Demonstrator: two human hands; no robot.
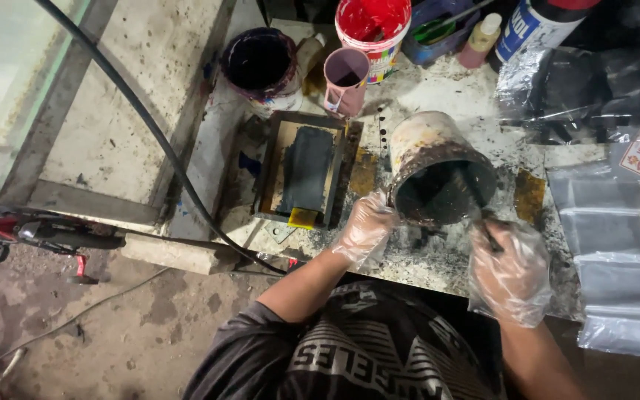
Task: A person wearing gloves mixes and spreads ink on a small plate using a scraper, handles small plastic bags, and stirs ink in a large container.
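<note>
Two gloved hands (365,226) (509,268), one bucket (438,169)

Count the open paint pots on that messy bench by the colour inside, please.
Dark grey, the tilted can steadied by the left hand and stirred by the right hand: 1
Dark purple bucket: 1
Red bucket: 1
Mauve cup: 1
Total: 4

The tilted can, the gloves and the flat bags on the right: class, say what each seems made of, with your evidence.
Tilted can: probably metal, with a rusty rim and paint-caked, dull walls. Gloves on the left hand and right hand: thin clear plastic film, loose, wrinkled and see-through. Flat bags: glossy transparent plastic, judging by highlights and creases.
</note>
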